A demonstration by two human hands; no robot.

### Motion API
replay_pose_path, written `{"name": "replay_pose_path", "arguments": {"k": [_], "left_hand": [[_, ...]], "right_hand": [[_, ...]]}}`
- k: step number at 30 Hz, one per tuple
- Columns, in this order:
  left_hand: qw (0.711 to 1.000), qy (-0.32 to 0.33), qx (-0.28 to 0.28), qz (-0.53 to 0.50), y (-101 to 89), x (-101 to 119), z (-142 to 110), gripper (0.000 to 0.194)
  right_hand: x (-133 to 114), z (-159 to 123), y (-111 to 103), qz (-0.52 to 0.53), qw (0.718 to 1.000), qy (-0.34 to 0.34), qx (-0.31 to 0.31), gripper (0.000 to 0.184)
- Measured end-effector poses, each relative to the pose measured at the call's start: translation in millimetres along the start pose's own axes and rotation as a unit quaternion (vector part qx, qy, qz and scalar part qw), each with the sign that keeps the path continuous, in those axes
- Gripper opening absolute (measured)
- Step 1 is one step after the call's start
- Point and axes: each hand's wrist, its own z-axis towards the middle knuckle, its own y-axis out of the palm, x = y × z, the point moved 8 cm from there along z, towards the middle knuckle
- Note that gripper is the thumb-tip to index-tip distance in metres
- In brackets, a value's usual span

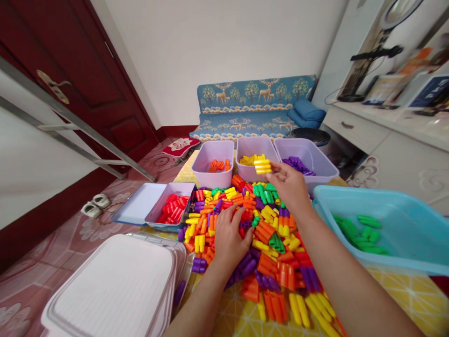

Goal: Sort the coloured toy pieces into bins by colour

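Right hand pinching a stack of yellow plastic building pieces in its fingertips, just over the middle lilac bin and its loose yellow pieces. Left hand spread, palm down, touching the heap of mixed-colour pieces on the table.

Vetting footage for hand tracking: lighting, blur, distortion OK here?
Head view: wide-angle distortion, the door and metal rails leaning hard at the left edge; lighting soft and even, no hard shadows around the right hand or left hand; mild sheen on the white cabinet top; both hands look fairly sharp, no obvious motion blur.
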Motion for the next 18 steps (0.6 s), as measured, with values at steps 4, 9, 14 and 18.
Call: {"name": "replay_pose_path", "arguments": {"k": [4,9,14,18], "left_hand": [[1.0,0.001,0.001,-0.004,-0.5,0,0,0.049],[1.0,0.003,0.008,-0.007,-1.3,1,0,0.047],[1.0,0.004,0.011,-0.007,-0.8,1,0,0.046],[1.0,-0.002,0.001,-0.007,-0.1,0,0,0.053]], "right_hand": [[2,2,6,-0.029,0.999,-0.033,0.009,0.047],[31,-30,29,-0.354,0.923,-0.082,-0.125,0.058],[47,-45,35,-0.395,0.891,-0.061,-0.215,0.061],[39,-53,37,-0.268,0.933,-0.019,-0.239,0.048]]}}
